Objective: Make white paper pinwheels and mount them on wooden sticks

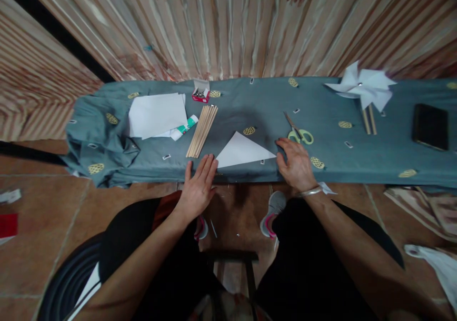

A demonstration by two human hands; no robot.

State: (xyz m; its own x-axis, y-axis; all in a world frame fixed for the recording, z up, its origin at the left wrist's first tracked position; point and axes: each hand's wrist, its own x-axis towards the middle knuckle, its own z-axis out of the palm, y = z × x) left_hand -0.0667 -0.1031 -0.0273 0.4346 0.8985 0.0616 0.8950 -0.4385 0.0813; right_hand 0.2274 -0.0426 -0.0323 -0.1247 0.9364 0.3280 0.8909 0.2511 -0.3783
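left hand (198,186) flat, open, holds nothing, pinning white folded paper triangle (243,152) corner | right hand (295,165) open, fingertips steadying other corner | grey-blue cloth table (250,102) | green-handled scissors (299,131) within reach

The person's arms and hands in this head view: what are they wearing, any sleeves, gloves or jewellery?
Both forearms are bare, with no sleeves reaching them and no gloves. The right hand has a thin silvery bangle at the wrist, with a small white tag or strip sticking out beside it. The left hand and its wrist carry nothing visible. No rings can be made out.
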